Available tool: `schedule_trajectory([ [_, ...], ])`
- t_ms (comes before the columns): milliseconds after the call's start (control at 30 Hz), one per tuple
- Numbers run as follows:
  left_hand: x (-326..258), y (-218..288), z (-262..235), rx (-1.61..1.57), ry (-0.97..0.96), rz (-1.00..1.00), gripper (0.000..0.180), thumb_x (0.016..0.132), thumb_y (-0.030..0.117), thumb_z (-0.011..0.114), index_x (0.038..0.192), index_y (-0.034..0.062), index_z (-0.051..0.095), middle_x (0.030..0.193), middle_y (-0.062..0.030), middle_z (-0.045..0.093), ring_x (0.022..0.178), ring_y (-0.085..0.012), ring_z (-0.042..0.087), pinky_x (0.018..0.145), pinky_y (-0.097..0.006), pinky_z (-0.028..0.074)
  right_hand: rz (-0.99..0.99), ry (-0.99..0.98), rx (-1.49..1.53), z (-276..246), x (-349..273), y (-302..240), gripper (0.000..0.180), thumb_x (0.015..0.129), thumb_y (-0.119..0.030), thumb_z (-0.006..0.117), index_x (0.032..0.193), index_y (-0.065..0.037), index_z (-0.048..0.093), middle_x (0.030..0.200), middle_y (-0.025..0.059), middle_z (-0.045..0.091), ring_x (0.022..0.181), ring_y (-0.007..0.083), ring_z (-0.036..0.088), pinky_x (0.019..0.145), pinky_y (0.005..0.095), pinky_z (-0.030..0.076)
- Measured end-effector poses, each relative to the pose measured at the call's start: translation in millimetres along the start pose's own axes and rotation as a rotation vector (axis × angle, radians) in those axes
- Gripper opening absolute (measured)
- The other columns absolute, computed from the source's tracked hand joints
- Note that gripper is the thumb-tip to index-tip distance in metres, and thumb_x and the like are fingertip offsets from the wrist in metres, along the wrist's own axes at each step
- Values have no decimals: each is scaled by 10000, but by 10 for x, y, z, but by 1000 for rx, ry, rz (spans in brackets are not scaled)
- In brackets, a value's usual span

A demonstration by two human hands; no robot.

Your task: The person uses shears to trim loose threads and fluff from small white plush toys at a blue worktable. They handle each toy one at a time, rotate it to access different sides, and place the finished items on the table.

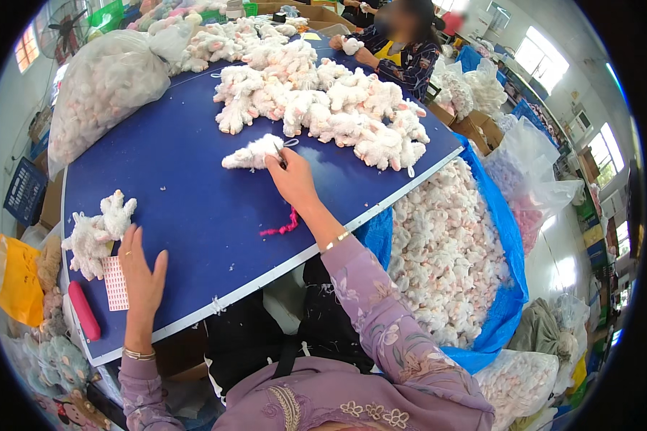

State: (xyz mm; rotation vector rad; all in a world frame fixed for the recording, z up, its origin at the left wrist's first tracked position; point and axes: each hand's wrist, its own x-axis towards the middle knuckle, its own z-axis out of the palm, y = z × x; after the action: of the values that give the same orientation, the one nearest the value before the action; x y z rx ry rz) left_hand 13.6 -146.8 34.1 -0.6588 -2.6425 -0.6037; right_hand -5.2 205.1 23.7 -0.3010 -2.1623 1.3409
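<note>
My right hand [293,183] is closed around a small dark tool [281,159], mostly hidden by the fingers. Its tip meets a white fluffy plush toy [250,155] with a loop of cord at one end, lying on the blue table [194,223]. Below that hand is a twisted pink-red cord [284,226]; I cannot tell whether it joins the tool. My left hand [142,276], fingers stretched out and holding nothing, rests at the left beside a sheet of small labels [115,284]. Just beyond its fingertips lie a few white plush toys [97,233].
A pile of white plush toys [316,93] covers the far side. A clear bag of plush [108,93] sits far left, a pink oblong case [84,311] near left. Right of the table stands a blue sack [514,280] full of plush. A co-worker [402,50] sits across.
</note>
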Motion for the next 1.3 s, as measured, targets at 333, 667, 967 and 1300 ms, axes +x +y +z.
schedule_trajectory([
  [333, 894, 1157, 790, -1593, -586, -263, 463, 926, 195, 589, 1312, -41, 490, 1226, -105, 591, 1077, -164, 584, 932, -295, 460, 181, -119, 845, -465, -574, -482, 60, 885, -75, 583, 852, -50, 540, 682, -41, 483, 548, 21, 404, 479, 208, 322],
  [667, 757, 1257, 895, -1481, -426, -338, 288, 914, 146, 628, 1141, -32, 639, 907, -37, 671, 770, -67, 612, 673, -208, 493, 244, 72, 807, -288, -653, -166, 96, 938, -130, 582, 917, -36, 587, 701, -43, 503, 533, 15, 387, 461, 205, 297],
  [967, 857, 1117, 912, -1713, -254, -413, 237, 947, 144, 549, 1083, -16, 659, 693, 32, 546, 560, -32, 441, 496, -193, 343, 417, 134, 917, -355, -598, -57, 158, 940, -187, 593, 882, -40, 588, 693, 4, 547, 451, 36, 346, 406, 218, 240],
  [1300, 858, 1173, 981, -1892, -223, -393, 281, 953, 179, 556, 1155, -9, 610, 833, -3, 614, 752, -68, 588, 695, -212, 498, 405, -14, 730, -219, -901, -254, 225, 885, -143, 666, 1047, -11, 580, 726, -49, 514, 530, 7, 411, 443, 192, 309],
])
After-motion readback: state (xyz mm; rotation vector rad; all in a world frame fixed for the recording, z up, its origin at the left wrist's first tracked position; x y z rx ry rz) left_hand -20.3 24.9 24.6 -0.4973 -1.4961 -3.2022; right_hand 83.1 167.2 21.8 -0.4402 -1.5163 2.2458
